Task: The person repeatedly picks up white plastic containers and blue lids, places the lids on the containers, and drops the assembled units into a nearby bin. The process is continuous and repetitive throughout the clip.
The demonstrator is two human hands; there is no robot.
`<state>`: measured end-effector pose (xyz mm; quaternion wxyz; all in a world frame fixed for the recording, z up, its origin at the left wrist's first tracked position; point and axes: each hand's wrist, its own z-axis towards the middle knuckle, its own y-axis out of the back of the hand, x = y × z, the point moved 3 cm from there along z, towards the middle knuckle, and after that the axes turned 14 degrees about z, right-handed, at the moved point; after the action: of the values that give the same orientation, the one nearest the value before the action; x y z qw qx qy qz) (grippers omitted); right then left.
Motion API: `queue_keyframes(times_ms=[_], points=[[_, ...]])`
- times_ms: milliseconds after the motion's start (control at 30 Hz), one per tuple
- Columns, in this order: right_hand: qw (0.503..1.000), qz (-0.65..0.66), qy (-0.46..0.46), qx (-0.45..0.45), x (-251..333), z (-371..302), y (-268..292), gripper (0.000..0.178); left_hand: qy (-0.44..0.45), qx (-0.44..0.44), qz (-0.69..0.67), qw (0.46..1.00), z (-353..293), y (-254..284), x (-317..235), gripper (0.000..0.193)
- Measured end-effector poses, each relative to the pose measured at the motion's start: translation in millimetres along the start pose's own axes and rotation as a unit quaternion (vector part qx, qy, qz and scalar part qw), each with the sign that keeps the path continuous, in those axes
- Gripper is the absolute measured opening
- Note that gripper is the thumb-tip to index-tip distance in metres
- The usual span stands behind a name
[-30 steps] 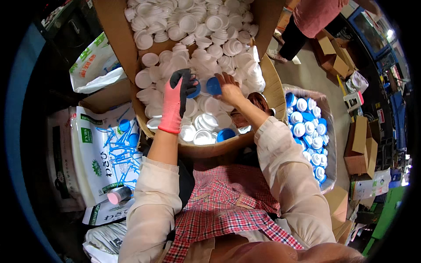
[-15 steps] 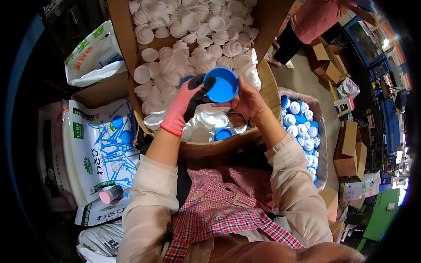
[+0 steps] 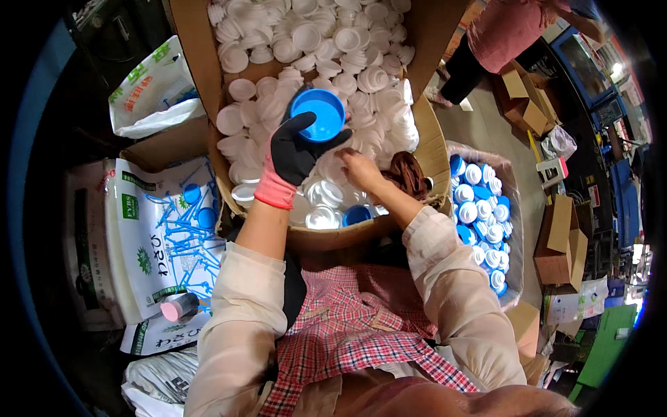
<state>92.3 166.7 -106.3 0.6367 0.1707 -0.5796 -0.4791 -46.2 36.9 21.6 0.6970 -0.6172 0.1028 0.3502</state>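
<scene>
My left hand [image 3: 299,147], in a black glove with a pink cuff, grips a round blue cap [image 3: 317,117] by its rim. The cap's hollow inside faces up, with the thumb over its near left edge. Below and to the right, my bare right hand [image 3: 360,171] is lowered over a heap of white plastic caps [image 3: 243,149]. Its fingers are curled together; whatever they hold, if anything, is hidden. Another blue cap [image 3: 356,215] lies among the white ones near the front wall of the cardboard box [image 3: 316,238]. A brown cloth [image 3: 407,175] is just right of my right hand.
Right of the box stands a lined bin [image 3: 515,229] of blue-and-white caps. At left, blue plastic sticks [image 3: 184,236] and a pink-ended cylinder [image 3: 178,307] lie on white printed sacks [image 3: 142,278]. A person in pink [image 3: 504,35] stands at the far right, near open cartons [image 3: 556,243].
The blue cap has moved left and up in my left hand. My right hand has let go of it and dropped toward the white caps. The brown cloth now shows more fully.
</scene>
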Motion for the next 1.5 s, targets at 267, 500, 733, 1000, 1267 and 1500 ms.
queue_keyframes(times_ms=[267, 500, 733, 1000, 1267, 1500], points=[[0.998, -0.001, -0.050, -0.023, 2, 7, 35, 0.022, -0.050, 0.084, 0.167, 0.981, 1, 3, 8, 0.059], [0.724, 0.679, -0.116, -0.030, 87, 1, 118, 0.036, 0.079, 0.071, -0.073, 0.992, -1, -1, 30, 0.061], [0.837, 0.544, -0.039, -0.042, 86, -25, 133, 0.064, 0.115, 0.054, -0.026, 0.992, -7, -21, 19, 0.062], [0.984, -0.037, 0.158, 0.078, 115, -39, 139, 0.055, 0.132, -0.051, 0.308, 0.941, -2, 50, 54, 0.060], [0.976, -0.015, 0.174, 0.133, 121, -43, 139, 0.053, 0.250, -0.068, 0.260, 0.930, -5, -2, 35, 0.062], [0.968, 0.111, 0.153, 0.163, 129, -45, 148, 0.055, 0.222, 0.053, 0.086, 0.970, -8, -9, 51, 0.066]])
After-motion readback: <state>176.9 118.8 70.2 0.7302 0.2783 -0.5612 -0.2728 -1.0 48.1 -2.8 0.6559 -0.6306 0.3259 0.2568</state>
